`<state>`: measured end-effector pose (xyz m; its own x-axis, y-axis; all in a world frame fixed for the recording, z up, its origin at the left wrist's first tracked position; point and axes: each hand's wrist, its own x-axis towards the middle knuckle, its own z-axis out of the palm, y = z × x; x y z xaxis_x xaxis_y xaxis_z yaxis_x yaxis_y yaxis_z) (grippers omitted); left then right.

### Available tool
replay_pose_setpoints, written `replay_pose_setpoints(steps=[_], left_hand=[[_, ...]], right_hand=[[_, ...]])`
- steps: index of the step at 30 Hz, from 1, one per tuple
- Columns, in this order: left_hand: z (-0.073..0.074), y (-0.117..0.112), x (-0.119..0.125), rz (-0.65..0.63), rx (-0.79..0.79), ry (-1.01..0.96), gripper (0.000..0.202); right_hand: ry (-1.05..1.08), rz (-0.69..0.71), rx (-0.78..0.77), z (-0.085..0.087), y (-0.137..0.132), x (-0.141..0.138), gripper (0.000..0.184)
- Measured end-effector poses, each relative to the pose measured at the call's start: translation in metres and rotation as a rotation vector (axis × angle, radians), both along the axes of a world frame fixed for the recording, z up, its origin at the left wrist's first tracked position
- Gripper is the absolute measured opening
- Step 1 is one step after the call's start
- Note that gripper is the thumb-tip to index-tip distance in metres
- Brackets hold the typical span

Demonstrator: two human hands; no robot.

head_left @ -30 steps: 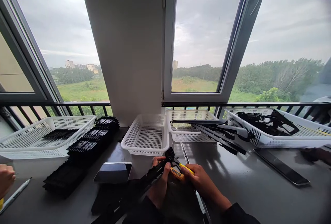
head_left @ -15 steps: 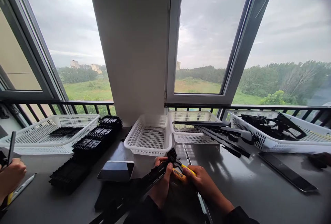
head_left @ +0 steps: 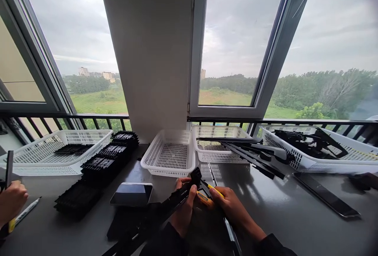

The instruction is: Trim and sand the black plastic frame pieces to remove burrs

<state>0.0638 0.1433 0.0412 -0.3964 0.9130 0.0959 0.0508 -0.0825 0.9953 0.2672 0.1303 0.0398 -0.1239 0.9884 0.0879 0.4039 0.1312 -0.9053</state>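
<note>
My left hand (head_left: 183,208) is closed around a long black plastic strip (head_left: 165,210), its small blocky end (head_left: 195,175) sticking up past my thumb. The strip slants down to the lower left. My right hand (head_left: 232,204) grips yellow-handled pliers (head_left: 217,190), whose dark jaws point at the strip's end. Whether the jaws touch the strip I cannot tell. A thin shiny metal rail (head_left: 232,232) runs under my right hand. Left of my hands, a phone (head_left: 132,194) lies with its screen up, beside a dark flat piece (head_left: 125,222).
White baskets (head_left: 168,172) line the window side; the right one (head_left: 319,165) holds black parts. Long black strips (head_left: 251,157) lie across another basket's edge. Black grid parts (head_left: 97,169) are stacked at left. A dark panel (head_left: 326,197) lies right. Other people's hands (head_left: 13,203) show at both sides.
The view has shifted slightly. The strip's end has turned a little between my hands, and the pliers stay beside it. At the left, another person's hand has moved slightly.
</note>
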Motion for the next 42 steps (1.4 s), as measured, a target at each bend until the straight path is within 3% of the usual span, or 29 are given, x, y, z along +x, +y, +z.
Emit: replay_pose_setpoints(steps=[10,14,25,42], left_hand=[[0.017,-0.007,0.011,-0.368,0.020,-0.131,0.034],[0.021,-0.009,0.009,-0.353,0.029,-0.144,0.027],[0.021,-0.010,0.010,-0.354,0.022,-0.096,0.042],[0.024,-0.010,0.007,-0.350,0.051,-0.080,0.041]], right_hand=[[-0.015,0.007,-0.006,0.000,-0.001,0.001,0.066],[-0.026,0.009,-0.004,0.002,-0.001,0.001,0.066],[-0.073,-0.013,-0.005,0.010,-0.003,-0.005,0.067],[-0.080,0.001,0.003,0.006,0.000,-0.004,0.067]])
